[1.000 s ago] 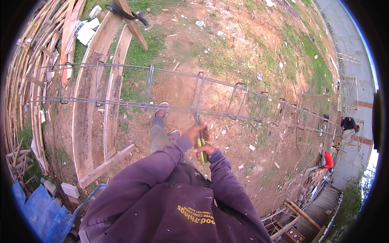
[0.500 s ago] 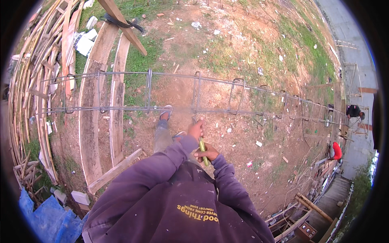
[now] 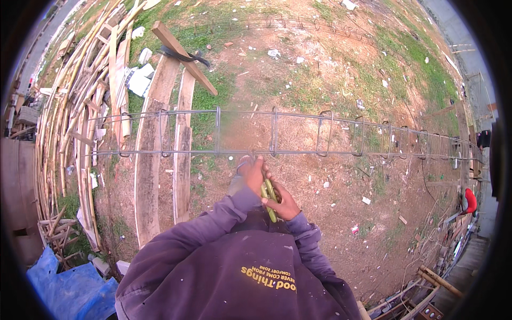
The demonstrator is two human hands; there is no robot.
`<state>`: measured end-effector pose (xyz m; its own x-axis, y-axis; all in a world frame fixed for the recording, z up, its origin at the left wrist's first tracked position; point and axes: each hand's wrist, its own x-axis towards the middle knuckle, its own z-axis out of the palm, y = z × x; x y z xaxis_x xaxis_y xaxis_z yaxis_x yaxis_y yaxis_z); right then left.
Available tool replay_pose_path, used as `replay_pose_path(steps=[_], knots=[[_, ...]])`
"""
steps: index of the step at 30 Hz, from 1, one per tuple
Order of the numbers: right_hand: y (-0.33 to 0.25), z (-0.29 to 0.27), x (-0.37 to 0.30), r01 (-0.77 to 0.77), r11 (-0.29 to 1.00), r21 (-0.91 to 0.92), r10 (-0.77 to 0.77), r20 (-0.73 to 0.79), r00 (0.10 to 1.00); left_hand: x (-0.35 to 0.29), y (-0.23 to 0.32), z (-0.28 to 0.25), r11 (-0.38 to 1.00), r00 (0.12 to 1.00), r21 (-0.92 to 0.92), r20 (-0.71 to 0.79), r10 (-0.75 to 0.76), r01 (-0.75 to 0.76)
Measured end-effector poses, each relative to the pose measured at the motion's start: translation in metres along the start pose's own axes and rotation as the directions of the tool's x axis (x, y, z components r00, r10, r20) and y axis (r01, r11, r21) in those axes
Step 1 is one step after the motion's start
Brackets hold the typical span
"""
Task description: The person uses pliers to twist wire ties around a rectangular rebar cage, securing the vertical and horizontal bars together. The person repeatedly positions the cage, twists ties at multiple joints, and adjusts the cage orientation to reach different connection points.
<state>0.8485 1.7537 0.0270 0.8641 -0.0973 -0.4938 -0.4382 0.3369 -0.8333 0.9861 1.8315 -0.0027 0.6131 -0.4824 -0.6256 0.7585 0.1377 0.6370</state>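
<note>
A long cage of steel rebar [image 3: 240,153], two visible rails joined by rectangular stirrups, runs across in front of me. My right hand [image 3: 286,205] is closed around pincers [image 3: 270,198] with yellow-green handles, which stand slightly apart. Just beyond it, my left hand [image 3: 253,174] is at the near rail, between two stirrups. Its fingers are curled by the upper end of the pincers; what they pinch is too small to make out. The pincers' jaws are hidden behind the left hand.
Wooden planks [image 3: 149,197] lie under the cage's left part, beside stacked bamboo poles [image 3: 69,117]. A crossed timber [image 3: 186,57] has a dark strip tied on it. At lower left is a blue tarp [image 3: 72,280]; a red object [image 3: 469,201] stands far right. Litter dots the ground.
The view has shifted, so the cage and planks sit farther right and lower. The pincers' handles have spread apart. Both hands stay close together by the near rail.
</note>
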Motion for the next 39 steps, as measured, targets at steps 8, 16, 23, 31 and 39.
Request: replay_pose_path(steps=[8,16,23,31,39], knots=[[-0.004,0.006,0.009,0.159,0.963,0.218,-0.190,0.134,0.972,-0.008,0.075,-0.033,0.957,0.974,-0.215,-0.157,0.161,-0.193],[0.001,0.013,0.020,0.048,0.893,0.447,-0.132,0.158,0.979,-0.023,0.087,-0.039,0.907,0.976,-0.365,-0.131,0.174,-0.211],[0.011,0.020,0.012,-0.063,0.683,0.728,-0.125,0.202,0.971,-0.013,0.071,-0.035,0.853,0.985,-0.493,-0.105,0.136,-0.171],[0.002,0.020,0.011,-0.053,0.648,0.760,0.022,0.051,0.998,-0.009,0.069,-0.009,0.883,0.973,-0.416,-0.173,0.156,-0.215],[-0.006,0.018,-0.017,0.251,0.883,0.397,-0.216,-0.130,0.968,-0.016,0.090,0.013,0.809,0.805,-0.106,-0.230,0.546,-0.579]])
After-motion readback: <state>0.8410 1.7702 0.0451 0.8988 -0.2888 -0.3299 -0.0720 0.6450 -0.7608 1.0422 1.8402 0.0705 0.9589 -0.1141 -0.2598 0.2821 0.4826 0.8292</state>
